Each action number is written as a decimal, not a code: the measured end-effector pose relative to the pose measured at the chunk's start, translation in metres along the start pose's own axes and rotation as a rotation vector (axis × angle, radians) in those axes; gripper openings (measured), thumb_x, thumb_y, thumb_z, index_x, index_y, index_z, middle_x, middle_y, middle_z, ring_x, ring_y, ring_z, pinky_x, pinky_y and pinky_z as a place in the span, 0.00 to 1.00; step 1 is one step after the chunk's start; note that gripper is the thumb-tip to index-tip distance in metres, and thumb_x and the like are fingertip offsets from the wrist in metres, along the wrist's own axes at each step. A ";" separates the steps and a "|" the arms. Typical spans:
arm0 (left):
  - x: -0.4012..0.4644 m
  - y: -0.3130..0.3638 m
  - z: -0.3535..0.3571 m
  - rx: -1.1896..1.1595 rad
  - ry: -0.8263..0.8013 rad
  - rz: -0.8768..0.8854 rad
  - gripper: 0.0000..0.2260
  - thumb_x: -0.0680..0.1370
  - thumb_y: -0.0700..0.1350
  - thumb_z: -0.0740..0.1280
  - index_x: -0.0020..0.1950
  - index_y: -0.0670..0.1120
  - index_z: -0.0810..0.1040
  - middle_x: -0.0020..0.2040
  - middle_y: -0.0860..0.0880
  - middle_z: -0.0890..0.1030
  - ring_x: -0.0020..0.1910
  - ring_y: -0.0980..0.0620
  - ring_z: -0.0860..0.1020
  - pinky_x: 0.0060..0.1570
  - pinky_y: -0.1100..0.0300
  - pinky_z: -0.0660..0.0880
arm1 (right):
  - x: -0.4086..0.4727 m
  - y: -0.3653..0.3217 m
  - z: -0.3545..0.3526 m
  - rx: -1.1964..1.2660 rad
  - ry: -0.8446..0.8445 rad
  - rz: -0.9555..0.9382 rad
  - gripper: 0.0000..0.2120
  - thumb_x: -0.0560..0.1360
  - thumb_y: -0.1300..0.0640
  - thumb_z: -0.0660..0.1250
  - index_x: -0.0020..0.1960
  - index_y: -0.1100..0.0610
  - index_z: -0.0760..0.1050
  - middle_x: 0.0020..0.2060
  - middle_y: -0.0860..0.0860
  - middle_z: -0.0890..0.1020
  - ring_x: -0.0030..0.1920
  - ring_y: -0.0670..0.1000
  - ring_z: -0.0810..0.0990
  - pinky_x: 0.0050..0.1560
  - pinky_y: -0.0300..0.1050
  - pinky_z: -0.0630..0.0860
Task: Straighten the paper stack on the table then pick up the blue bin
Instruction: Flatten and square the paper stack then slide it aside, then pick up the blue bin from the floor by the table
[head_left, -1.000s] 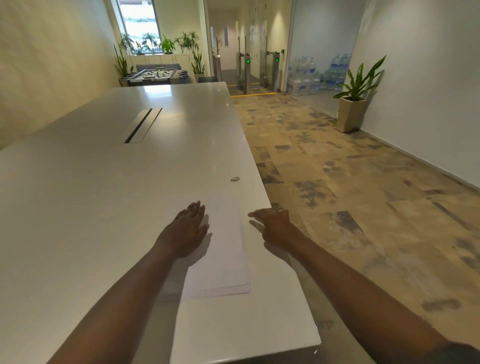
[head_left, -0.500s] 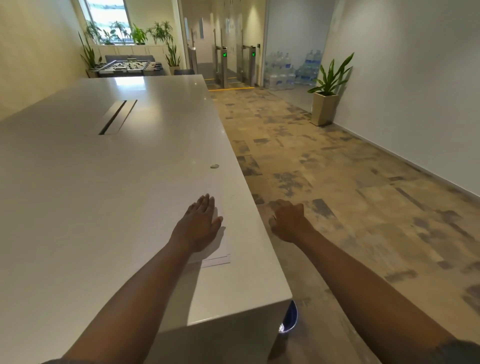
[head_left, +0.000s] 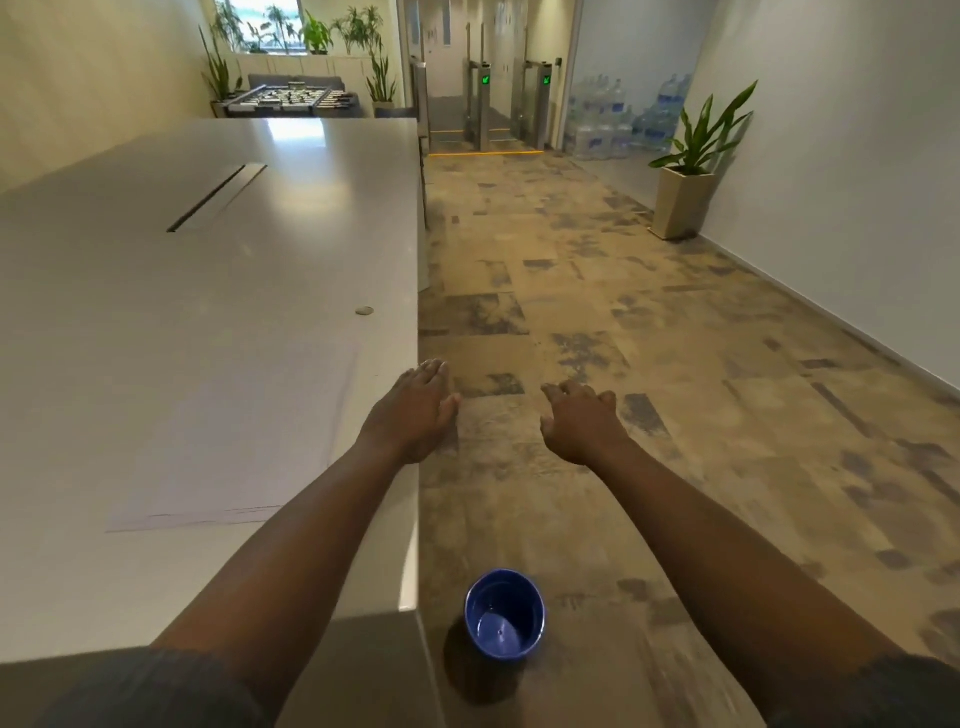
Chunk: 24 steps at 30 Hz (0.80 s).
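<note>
Blue bin (head_left: 504, 613) on floor, upright, empty | both hands' fingers spread, holding nothing

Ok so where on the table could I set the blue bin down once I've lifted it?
Bare tabletop lies left of the paper stack and beyond the small round disc, up to the cable slot. The near right edge is taken by the stack and the left hand.

Both bare arms reach forward, palms down, the left hand (head_left: 415, 410) flat with fingers together and extended, the right hand (head_left: 579, 423) level with it and apart from it, fingers loosely spread and slightly curled, neither of the hands holding anything.
</note>
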<state>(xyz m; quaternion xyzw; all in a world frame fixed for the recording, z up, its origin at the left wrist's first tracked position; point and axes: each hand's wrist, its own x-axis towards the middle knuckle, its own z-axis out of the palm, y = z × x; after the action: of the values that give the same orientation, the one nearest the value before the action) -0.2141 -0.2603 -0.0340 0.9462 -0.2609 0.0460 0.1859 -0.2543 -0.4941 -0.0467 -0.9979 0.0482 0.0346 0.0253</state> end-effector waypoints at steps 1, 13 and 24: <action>0.009 0.012 0.008 0.007 -0.001 -0.018 0.22 0.83 0.52 0.54 0.73 0.41 0.65 0.73 0.42 0.68 0.73 0.43 0.65 0.70 0.49 0.64 | 0.005 0.016 0.001 -0.009 -0.014 -0.013 0.26 0.82 0.48 0.56 0.79 0.54 0.58 0.73 0.57 0.67 0.71 0.60 0.68 0.68 0.61 0.61; 0.073 0.054 0.128 -0.073 -0.146 -0.350 0.14 0.80 0.51 0.57 0.53 0.41 0.75 0.54 0.40 0.79 0.51 0.40 0.76 0.50 0.48 0.73 | 0.042 0.112 0.084 0.063 -0.247 -0.067 0.21 0.82 0.52 0.57 0.74 0.55 0.65 0.69 0.58 0.70 0.66 0.62 0.72 0.68 0.62 0.65; 0.047 -0.006 0.330 -0.242 -0.347 -0.608 0.19 0.82 0.44 0.59 0.72 0.40 0.67 0.67 0.40 0.73 0.62 0.43 0.73 0.56 0.56 0.66 | 0.065 0.154 0.276 0.143 -0.469 -0.049 0.23 0.82 0.55 0.57 0.76 0.54 0.63 0.69 0.56 0.72 0.67 0.58 0.72 0.67 0.59 0.66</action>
<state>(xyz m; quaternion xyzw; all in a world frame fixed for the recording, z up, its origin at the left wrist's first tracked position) -0.1738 -0.4026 -0.3330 0.9454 0.0008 -0.2038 0.2544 -0.2233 -0.6387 -0.3334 -0.9591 0.0191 0.2613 0.1072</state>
